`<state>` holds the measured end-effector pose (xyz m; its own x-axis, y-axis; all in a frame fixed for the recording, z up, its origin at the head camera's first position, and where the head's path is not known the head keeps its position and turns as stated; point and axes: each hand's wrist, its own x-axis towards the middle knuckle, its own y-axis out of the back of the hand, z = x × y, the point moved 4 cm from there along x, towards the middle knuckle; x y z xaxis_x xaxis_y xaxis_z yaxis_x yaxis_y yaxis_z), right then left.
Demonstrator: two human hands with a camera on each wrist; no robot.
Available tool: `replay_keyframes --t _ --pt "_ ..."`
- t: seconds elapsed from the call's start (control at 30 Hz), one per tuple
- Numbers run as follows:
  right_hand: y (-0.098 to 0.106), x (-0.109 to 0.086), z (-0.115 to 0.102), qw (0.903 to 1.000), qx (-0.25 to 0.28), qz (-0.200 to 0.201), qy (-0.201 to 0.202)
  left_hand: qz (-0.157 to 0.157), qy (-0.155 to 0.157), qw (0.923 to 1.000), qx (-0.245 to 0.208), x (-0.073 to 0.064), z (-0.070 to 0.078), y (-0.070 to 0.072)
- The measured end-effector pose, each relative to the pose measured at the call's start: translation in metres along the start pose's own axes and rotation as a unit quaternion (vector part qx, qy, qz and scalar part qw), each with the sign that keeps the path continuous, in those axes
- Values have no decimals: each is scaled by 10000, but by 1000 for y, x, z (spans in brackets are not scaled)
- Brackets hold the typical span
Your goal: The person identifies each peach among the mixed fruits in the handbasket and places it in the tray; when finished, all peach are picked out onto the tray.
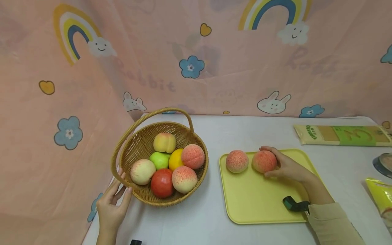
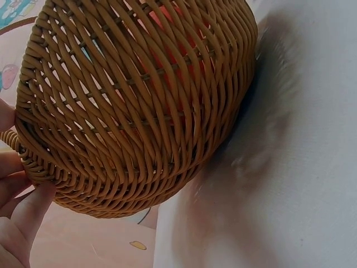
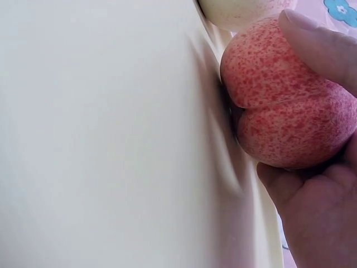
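A wicker basket with a tall arched handle stands at the left, holding several fruits: a red apple-like fruit, a green one, a yellow-orange one and several peaches. My left hand pinches the basket's rim at the handle's left foot, with thumb and fingers on either side of it in the left wrist view. On the yellow tray my right hand grips a pinkish-red peach between thumb and fingers, low against the tray in the right wrist view. Another peach lies just left of it.
A long green-and-beige packet lies at the back right. By the right edge are a yellow bag and a dark round container. A pink printed curtain closes off the back and left side of the white table.
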<state>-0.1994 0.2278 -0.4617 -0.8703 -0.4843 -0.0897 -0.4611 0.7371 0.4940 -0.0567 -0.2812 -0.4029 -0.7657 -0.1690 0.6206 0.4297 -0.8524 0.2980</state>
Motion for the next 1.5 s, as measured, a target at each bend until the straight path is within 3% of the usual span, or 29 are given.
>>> replay_keyframes --t 0.7,1.07,1.3,1.5 --pt "5 -8 -11 9998 -155 -46 69 -15 101 9999 -103 0 -2 -1" --pt "11 0 -54 9940 -159 166 1071 -26 162 9998 -91 -1 -3 0" --pt "-6 16 -98 9877 -133 44 1560 8 157 9999 -56 -1 -3 0" --pt "-30 36 -130 9862 -549 -286 1539 44 -191 9995 -261 0 -2 0"
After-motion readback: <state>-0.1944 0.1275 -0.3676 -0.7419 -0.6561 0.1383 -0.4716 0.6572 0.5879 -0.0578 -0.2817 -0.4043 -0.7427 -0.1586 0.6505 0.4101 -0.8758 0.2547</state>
